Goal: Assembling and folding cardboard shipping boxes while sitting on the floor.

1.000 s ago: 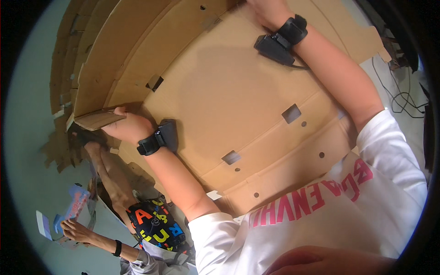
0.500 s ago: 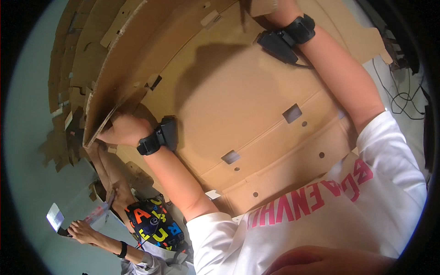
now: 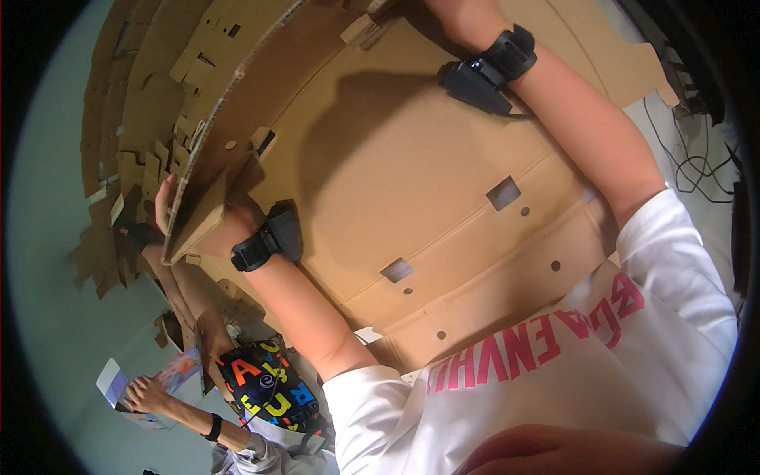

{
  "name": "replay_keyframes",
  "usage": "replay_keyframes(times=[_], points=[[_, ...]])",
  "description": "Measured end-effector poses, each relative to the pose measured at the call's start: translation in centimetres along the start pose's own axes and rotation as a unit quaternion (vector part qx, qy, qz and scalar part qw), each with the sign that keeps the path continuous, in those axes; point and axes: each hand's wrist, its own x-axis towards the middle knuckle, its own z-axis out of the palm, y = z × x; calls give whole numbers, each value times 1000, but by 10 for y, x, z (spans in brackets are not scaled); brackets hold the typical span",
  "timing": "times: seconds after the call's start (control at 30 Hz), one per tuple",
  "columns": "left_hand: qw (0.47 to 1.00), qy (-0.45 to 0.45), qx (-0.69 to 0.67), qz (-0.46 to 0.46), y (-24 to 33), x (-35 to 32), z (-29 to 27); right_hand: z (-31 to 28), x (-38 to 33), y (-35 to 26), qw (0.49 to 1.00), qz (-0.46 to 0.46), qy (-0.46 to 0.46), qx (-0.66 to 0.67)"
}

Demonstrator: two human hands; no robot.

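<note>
A large brown cardboard sheet (image 3: 412,166), creased and pierced with holes and slots, spreads in front of me. Along its left side stands a raised cardboard flap (image 3: 237,107). My left hand (image 3: 224,231) grips the flap's lower end; its fingertips show past the outer edge, and a small folded tab hides much of the palm. My right hand (image 3: 467,20) is at the far edge of the sheet, its fingers cut off by the top of the view. Each wrist wears a black strapped device.
Stacked cardboard (image 3: 142,95) stands beyond the flap on the left. At lower left is another person's hand (image 3: 146,394) holding a white and purple flat item, near a black bag (image 3: 265,384) with colourful letters. Loose cables (image 3: 701,162) lie on the floor at right.
My left hand has shifted around the flap, its fingers now visible outside. The flap's lower end has moved slightly right. My right hand slid left, and the other person's hand moved slightly right.
</note>
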Motion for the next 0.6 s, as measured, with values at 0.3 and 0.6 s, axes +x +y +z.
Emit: replay_keyframes(times=[0.3,0.6], points=[[949,-7,-275,-153,-10,0,-7,-2,2,-3,1000,-21,-4,-9],[984,-63,-137,-97,9,1,-8,-5,5,4,999,-38,-28,-4]])
